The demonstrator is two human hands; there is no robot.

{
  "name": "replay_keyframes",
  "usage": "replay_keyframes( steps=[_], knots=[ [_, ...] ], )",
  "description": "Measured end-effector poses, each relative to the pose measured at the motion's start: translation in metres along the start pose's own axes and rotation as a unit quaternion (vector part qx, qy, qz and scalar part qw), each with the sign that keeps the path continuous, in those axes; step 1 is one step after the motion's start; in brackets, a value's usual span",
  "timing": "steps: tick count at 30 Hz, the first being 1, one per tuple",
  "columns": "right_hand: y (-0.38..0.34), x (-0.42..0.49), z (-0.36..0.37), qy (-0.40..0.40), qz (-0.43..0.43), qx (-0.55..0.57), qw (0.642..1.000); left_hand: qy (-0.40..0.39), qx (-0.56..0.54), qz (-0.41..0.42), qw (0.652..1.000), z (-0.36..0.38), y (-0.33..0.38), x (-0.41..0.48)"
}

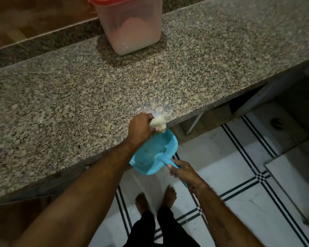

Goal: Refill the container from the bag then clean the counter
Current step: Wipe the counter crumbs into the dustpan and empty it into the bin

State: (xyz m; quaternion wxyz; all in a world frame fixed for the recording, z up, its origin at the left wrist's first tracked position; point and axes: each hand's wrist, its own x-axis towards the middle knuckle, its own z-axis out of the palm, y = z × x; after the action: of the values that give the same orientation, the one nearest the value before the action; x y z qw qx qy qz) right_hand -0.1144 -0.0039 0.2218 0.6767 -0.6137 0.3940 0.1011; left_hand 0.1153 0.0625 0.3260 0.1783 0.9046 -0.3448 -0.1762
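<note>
Both arms extend forward, left hand [141,130] clenched farther out, right hand [183,172] gripping nearer the body.

polished speckled granite counter [78,90], blue plastic dustpan [155,154].

- Left hand [140,128] grips a pale cloth [158,123] at the counter [78,90] edge.
- Right hand [183,172] holds the blue dustpan [154,154] by its handle, just below that edge.
- Lidded container [130,24] stands far back on the counter.
</note>
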Motion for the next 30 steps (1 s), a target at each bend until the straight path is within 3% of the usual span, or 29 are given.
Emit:
replay_keyframes(
  steps=[5,9,14,18,23,30],
  knots=[
    [-0.001,-0.002,-0.001,0.002,-0.001,-0.017,1.000,0.052,0.033,0.018,0.998,-0.004,-0.018,-0.037],
    [-0.004,-0.002,0.004,-0.012,0.006,-0.042,0.999,0.033,0.036,0.035,0.998,0.017,-0.027,-0.083],
    [-0.007,-0.002,0.016,-0.049,0.005,-0.058,0.997,0.058,-0.059,-0.117,0.990,0.037,-0.048,-0.097],
    [-0.006,-0.007,0.026,-0.067,0.003,-0.099,0.993,0.062,-0.086,-0.179,0.978,0.047,-0.067,-0.115],
    [-0.002,-0.017,0.045,-0.094,-0.004,-0.150,0.984,0.145,-0.208,-0.306,0.918,0.056,-0.097,-0.154],
    [0.005,-0.044,0.120,-0.186,-0.035,-0.262,0.946,0.226,-0.384,-0.472,0.761,0.072,-0.146,-0.263]
  ],
)
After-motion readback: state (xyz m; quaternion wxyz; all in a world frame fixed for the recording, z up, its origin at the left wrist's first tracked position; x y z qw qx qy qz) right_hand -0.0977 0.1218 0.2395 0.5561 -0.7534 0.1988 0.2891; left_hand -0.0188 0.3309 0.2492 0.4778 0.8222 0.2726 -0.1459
